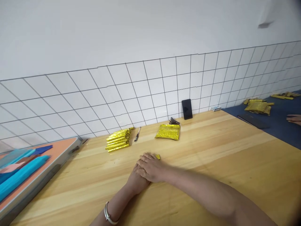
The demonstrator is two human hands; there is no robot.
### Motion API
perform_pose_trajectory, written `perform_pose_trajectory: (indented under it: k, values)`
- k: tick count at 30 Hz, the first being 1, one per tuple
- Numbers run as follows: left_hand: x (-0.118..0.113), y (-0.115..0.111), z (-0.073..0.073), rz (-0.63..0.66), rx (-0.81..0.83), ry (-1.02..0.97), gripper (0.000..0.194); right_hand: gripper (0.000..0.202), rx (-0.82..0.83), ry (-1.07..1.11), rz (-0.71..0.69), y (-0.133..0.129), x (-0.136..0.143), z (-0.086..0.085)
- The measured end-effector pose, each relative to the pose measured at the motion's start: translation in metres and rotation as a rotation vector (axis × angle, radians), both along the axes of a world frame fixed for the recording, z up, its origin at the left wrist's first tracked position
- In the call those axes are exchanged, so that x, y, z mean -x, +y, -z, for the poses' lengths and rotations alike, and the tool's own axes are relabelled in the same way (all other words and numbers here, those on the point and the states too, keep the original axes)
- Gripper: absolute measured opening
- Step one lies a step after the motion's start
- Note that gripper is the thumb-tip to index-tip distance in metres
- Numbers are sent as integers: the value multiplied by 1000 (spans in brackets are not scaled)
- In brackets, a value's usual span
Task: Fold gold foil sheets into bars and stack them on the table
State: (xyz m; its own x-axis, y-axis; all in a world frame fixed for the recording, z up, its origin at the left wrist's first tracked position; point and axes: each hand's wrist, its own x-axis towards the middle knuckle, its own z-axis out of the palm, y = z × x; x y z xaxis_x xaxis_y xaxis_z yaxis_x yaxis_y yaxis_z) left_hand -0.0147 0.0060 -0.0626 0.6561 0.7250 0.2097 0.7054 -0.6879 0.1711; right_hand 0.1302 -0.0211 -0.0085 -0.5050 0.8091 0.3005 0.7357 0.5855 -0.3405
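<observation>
My right hand (pixel 154 168) lies across the top of my left hand (pixel 137 181), both low over the wooden table (pixel 211 157). The fingers of the right hand are laid out over the back of the left one. Most of the left hand's fingers are covered, so their pose is hidden. A small corner of gold foil (pixel 157 156) pokes out beyond the hands; the rest of it is out of sight. Farther back are a pile of gold foil sticks (pixel 118 139) and a flat gold foil packet (pixel 168 132). A silver bangle (pixel 107 214) circles my left wrist.
A pen (pixel 137 135) lies between the foil sticks and packet. Behind are dark clips (pixel 174 121), a phone (pixel 187 109) leaning on the tiled wall, and a small box (pixel 216 108). Coloured cloths (pixel 25 169) lie left. Another person's hand (pixel 293 118) and gold packets (pixel 258 107) are right.
</observation>
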Motion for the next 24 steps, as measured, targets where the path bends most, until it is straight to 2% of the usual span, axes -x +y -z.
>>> perform_pose_trajectory:
  k: [3,8,11,15,20,24]
  values:
    - [7,3,-4,106,-14,23,61,59,80,-10,-2,-2,-3,3]
    - [19,2,-30,278,-23,77,64,76,109,-42,62,-4,-9,6]
    - [28,-1,-44,298,1,96,69,78,136,-83,82,-5,-13,5]
    - [46,-5,-55,310,35,114,70,75,134,-162,24,-3,-21,3]
    - [64,-6,-61,331,75,131,62,71,149,-230,17,-4,-41,0]
    - [67,-6,-62,332,71,125,61,72,162,-241,36,-9,-59,-2]
